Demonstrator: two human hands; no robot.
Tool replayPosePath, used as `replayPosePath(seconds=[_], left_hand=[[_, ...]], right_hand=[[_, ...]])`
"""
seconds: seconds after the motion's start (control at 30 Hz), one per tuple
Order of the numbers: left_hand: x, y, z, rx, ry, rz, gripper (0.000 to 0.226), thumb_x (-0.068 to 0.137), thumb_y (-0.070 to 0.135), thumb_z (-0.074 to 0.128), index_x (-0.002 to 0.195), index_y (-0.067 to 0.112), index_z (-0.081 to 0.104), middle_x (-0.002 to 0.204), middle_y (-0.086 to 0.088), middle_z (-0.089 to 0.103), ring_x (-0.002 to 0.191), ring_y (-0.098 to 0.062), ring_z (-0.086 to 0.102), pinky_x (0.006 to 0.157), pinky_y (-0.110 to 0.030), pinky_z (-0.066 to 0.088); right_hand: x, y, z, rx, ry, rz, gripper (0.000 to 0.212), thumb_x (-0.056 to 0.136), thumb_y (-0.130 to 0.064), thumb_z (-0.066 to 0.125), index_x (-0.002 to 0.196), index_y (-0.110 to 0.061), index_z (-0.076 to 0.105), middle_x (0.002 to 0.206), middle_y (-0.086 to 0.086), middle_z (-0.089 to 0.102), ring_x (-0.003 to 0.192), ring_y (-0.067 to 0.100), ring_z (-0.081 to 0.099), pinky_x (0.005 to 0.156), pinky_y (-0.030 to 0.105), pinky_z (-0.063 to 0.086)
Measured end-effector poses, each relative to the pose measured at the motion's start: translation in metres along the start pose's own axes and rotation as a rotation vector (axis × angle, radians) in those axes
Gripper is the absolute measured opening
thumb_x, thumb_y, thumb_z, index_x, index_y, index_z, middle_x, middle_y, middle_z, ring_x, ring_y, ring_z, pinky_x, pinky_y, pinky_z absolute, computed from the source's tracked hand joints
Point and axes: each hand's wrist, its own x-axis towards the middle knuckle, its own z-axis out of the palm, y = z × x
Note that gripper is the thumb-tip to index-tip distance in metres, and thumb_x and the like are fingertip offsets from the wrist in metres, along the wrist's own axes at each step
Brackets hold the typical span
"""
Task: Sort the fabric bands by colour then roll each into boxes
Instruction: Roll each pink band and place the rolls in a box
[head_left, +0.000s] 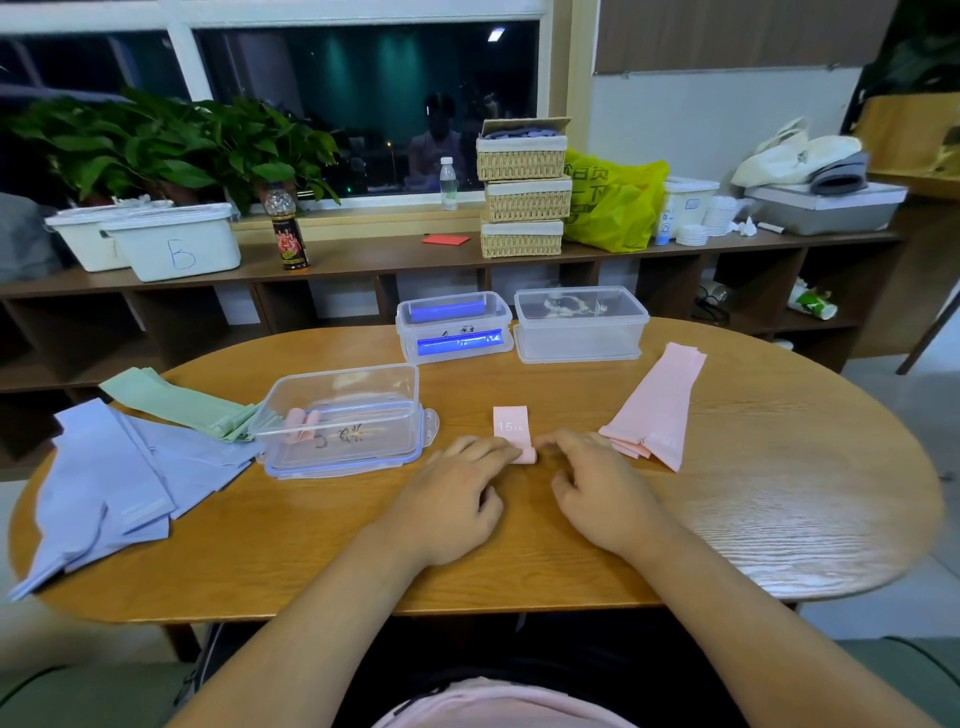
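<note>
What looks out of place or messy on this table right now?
The blue bands lie fanned out and appear to hang over the left edge of the table, so they could slip off. Nothing else looks spilled or damaged.

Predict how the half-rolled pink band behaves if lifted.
Probably floppy: the pink band lies thin and flat on the table. Likely unrolls: only the left hand and right hand pin its roll. Probably light too, being so thin.
</note>
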Motion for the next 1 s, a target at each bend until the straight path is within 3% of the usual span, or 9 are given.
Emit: replayPosePath(seconds=[0.2,0.37,0.57,0.77,0.9,1.0], left_hand=[[0.012,-0.001,0.002,-0.016,-0.023,-0.036,0.064,0.095,0.033,0.041,0.159,0.033,0.041,0.159,0.017,0.044,0.147,-0.005,0.032,0.121,-0.041,0.037],[0.025,-0.003,0.006,-0.013,-0.011,-0.072,0.063,0.095,0.029,0.046,0.158,0.028,0.044,0.158,0.013,0.046,0.147,-0.007,0.033,0.121,-0.042,0.037],[0.030,-0.006,0.011,-0.079,0.045,-0.149,0.071,0.096,0.026,0.050,0.164,0.023,0.032,0.166,0.007,0.036,0.152,-0.010,0.026,0.127,-0.037,0.028],[0.025,-0.013,0.015,-0.130,0.152,-0.204,0.056,0.094,0.020,0.055,0.150,0.024,0.050,0.148,0.008,0.050,0.140,-0.011,0.039,0.119,-0.036,0.038],[0.030,-0.011,0.014,-0.067,0.136,-0.159,0.055,0.098,0.024,0.051,0.153,0.033,0.048,0.155,0.015,0.047,0.144,-0.008,0.033,0.121,-0.034,0.034],[0.039,-0.010,0.014,-0.043,0.109,-0.185,0.055,0.100,0.029,0.048,0.155,0.034,0.046,0.159,0.015,0.044,0.147,-0.012,0.031,0.122,-0.041,0.035]], right_hand=[[0.002,0.003,0.002,0.007,0.031,-0.050,0.038,0.098,-0.015,0.058,0.128,-0.037,0.062,0.121,-0.026,0.056,0.116,-0.002,0.050,0.099,0.025,0.047],[0.005,0.002,0.003,-0.065,0.007,-0.125,0.041,0.099,-0.016,0.057,0.134,-0.038,0.062,0.129,-0.024,0.056,0.122,-0.001,0.045,0.102,0.022,0.042],[0.024,0.005,0.009,-0.177,-0.028,-0.166,0.048,0.098,-0.018,0.053,0.142,-0.035,0.058,0.141,-0.019,0.054,0.128,0.009,0.046,0.106,0.037,0.047],[0.047,0.006,0.009,-0.220,-0.055,-0.137,0.047,0.102,-0.023,0.052,0.148,-0.034,0.054,0.147,-0.014,0.055,0.133,0.014,0.047,0.109,0.043,0.046],[0.056,0.007,0.011,-0.228,-0.075,-0.129,0.047,0.102,-0.024,0.051,0.149,-0.033,0.054,0.144,-0.011,0.056,0.131,0.017,0.047,0.108,0.045,0.047],[0.057,0.005,0.012,-0.255,-0.018,-0.109,0.047,0.101,-0.022,0.052,0.147,-0.030,0.053,0.138,-0.008,0.056,0.125,0.018,0.049,0.102,0.044,0.049]])
